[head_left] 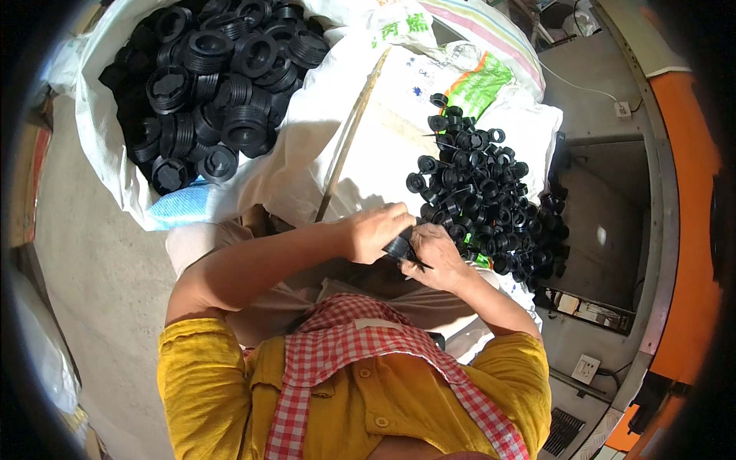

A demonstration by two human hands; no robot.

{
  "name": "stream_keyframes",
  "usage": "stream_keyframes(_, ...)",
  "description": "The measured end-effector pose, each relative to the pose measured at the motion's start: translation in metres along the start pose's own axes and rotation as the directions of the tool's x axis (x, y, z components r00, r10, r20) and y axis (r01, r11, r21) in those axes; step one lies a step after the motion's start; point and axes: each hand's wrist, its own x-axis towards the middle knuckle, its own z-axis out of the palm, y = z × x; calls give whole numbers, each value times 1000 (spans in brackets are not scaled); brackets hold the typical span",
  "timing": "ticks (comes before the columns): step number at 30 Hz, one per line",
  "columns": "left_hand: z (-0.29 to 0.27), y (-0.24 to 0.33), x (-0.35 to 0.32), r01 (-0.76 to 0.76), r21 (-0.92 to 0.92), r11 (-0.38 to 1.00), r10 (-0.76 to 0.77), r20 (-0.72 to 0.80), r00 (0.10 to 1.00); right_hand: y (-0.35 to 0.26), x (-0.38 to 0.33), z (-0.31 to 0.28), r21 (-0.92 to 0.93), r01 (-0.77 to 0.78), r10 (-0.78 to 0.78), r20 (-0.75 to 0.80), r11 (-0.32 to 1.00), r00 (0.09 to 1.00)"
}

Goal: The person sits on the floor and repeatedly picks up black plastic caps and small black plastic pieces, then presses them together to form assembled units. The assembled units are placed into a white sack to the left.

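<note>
While the heap of small black parts (491, 192) spreads over white sacking (402, 115), both hands meet at its near left edge, just beside its lowest pieces. The left hand (377, 234), on the side farther from the heap, is closed on a black part (399, 248), its fingers bent over the top. The right hand (435, 257), between that part and the heap's near edge, is clamped on the same piece from the other side; its exact finger placement is partly hidden. Thin dark points stick out below its fingers, too small to make out clearly.

Well to the left of the heap and beyond it stands an open white sack (90, 126), filled with larger threaded black fittings (207, 50). Between that sack and the heap, a narrow wooden strip (353, 134) lies slantwise, its lower end to the left of the hands. Green and orange printing marks the sacking at the heap's far edge. To the right of the heap rises grey metal casing (586, 73), with an orange panel (685, 222) farther right. On the heap's near side are a red-checked apron (345, 341) and yellow sleeves (203, 391).
</note>
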Motion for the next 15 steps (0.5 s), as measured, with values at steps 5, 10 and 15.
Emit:
stream_keyframes(5, 3, 7, -5, -217, 293, 931, 204, 72, 976, -3, -8, -6, 577, -244, 87, 286, 779, 954)
stream_keyframes(10, 7, 11, -5, -467, 526, 711, 551, -3, 835, 1, -25, 19, 749, -225, 65, 237, 623, 969)
stream_keyframes(15, 6, 15, -5, -530, 516, 673, 671, -126, 730, 6, -22, 3, 766, -168, -60, 260, 620, 964)
